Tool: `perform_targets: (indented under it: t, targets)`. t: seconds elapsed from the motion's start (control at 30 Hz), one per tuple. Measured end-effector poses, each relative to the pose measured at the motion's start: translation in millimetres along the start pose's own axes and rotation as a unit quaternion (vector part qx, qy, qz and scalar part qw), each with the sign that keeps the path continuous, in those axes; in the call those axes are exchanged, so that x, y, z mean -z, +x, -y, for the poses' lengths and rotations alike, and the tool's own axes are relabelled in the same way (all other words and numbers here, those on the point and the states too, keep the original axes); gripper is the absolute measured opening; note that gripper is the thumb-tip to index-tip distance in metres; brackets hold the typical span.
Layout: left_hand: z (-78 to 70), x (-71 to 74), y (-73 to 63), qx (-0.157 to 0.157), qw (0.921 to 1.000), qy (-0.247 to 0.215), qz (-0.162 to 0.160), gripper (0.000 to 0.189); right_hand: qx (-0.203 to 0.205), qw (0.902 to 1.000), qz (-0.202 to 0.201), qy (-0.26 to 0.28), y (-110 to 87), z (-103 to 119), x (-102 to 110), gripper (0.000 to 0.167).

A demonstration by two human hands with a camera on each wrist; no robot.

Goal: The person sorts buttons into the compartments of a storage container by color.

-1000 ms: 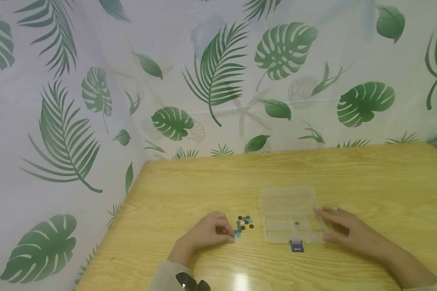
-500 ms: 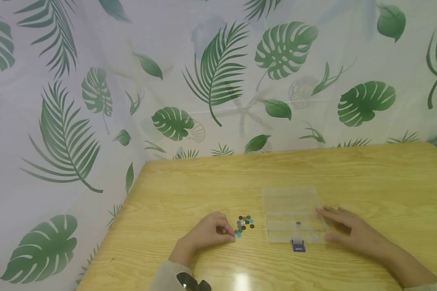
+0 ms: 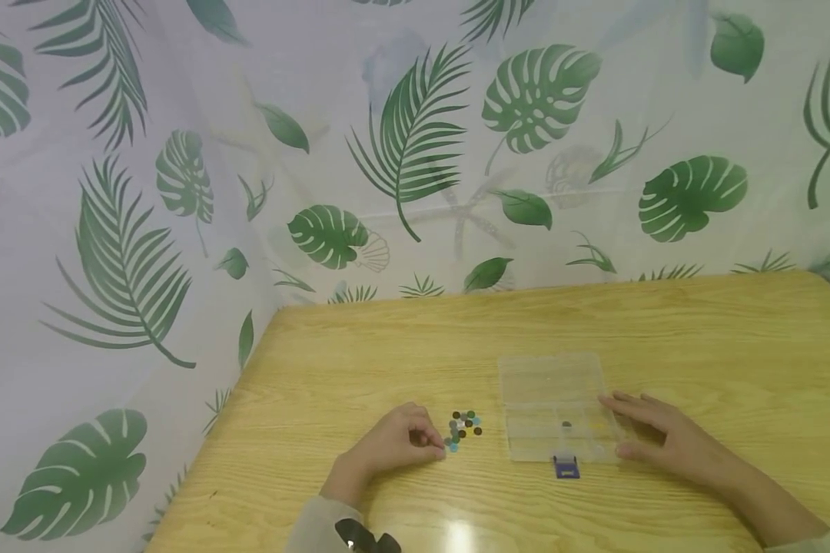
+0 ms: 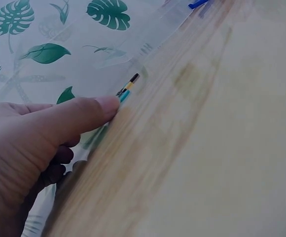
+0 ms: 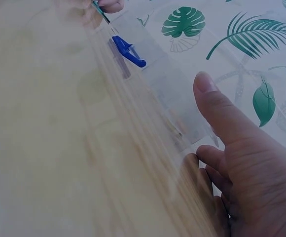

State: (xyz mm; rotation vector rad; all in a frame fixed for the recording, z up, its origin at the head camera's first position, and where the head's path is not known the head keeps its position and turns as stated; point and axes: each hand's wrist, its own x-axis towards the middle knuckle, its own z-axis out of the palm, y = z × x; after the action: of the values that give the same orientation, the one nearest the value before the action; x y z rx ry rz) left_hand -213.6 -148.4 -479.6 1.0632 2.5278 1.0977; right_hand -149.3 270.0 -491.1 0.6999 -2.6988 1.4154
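My left hand (image 3: 390, 444) rests on the table with its fingers curled and its thumb close to the forefinger. Its fingertips are at the near-left edge of a loose group of small round flat discs (image 3: 463, 434), coloured black, grey, green, blue, yellow and clear. In the left wrist view a blue disc (image 4: 125, 96) shows just past the thumb tip; whether a disc lies between the fingers is hidden. My right hand (image 3: 664, 438), fingers relaxed and thumb apart, is at the right side of a clear plastic compartment box (image 3: 529, 444). Its lid (image 3: 549, 378) lies back.
A blue latch (image 3: 566, 467) juts from the box's front side. Inside the box are a dark disc (image 3: 566, 425) and something yellow (image 3: 598, 425). The wooden table (image 3: 387, 346) meets a leaf-patterned cloth (image 3: 436, 177) at its back and left.
Over the last second the box has slid very slightly to the right, together with my right hand. My left hand stays nearly still beside the discs.
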Motion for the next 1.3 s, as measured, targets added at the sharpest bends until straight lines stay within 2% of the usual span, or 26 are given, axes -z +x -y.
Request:
perform_targets:
  t: [0.2,0.47,0.73,1.03,1.2,1.3]
  targets:
    - [1.5,0.2,-1.0,0.011,0.9997,0.021,-0.01,0.004,-0.013,0.9999,0.002,-0.002,-1.0,2.3,0.0,0.063]
    - [-0.7,2.6,1.6,0.013,0.999,0.008,-0.041,0.006,-0.029,0.9994,-0.002,-0.018,-2.4,4.2,1.2,0.062]
    - [-3.9,-0.6,11.4,-0.072,0.9941,0.046,-0.068,0.008,-0.022,0.9997,0.001,-0.014,-2.1,1.5,-0.3,0.062]
    - [-24.0,-3.8,27.0,-0.104,0.9867,0.074,-0.1,0.007,0.001,1.0,0.002,-0.003,1.0,2.9,-0.9,0.062]
    - [-32.2,-5.8,36.4,-0.109,0.9862,0.08,-0.095,0.006,0.004,0.9999,-0.003,-0.01,1.0,0.5,-1.3,0.062]
    - [-35.8,-8.0,43.6,-0.134,0.9824,0.09,-0.095,0.006,0.003,1.0,-0.004,-0.007,0.7,1.3,-1.5,0.062]
